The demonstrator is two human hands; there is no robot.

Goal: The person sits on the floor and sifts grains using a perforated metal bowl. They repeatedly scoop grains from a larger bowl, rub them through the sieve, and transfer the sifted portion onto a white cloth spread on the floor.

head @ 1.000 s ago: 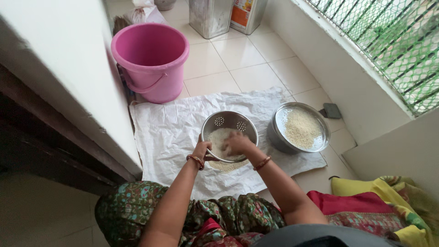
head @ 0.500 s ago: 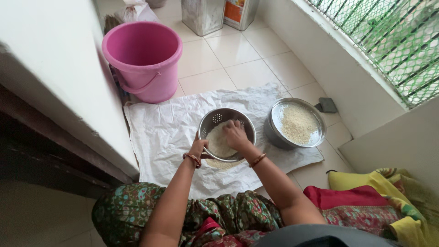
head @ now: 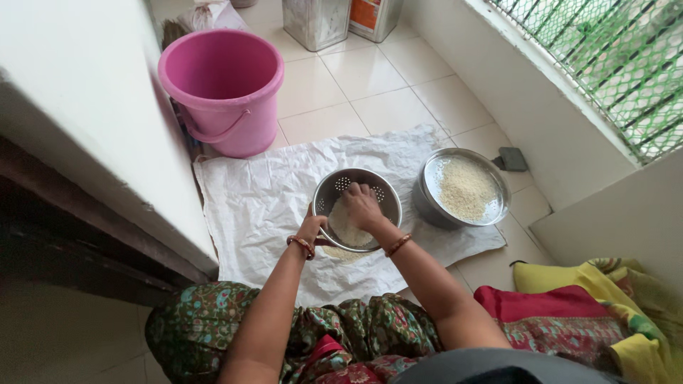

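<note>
A steel colander [head: 334,192] with pale grain in it is tilted over a white woven sack [head: 256,206] spread on the tiled floor. My left hand [head: 311,229] grips the colander's near rim. Inside the colander, my right hand [head: 361,205] rests on the grain with fingers bent. Some grain lies on the sack under the colander. A steel bowl [head: 498,186] holding more pale grain stands just right of the colander.
A pink bucket [head: 226,92] stands at the sack's far left corner, beside a white wall. Metal tins [head: 316,21] stand at the back. A low wall with green mesh [head: 605,64] runs along the right. Colourful cloth [head: 583,306] lies at the near right.
My right hand has slid further into the colander across the grain. The left hand keeps its hold on the rim.
</note>
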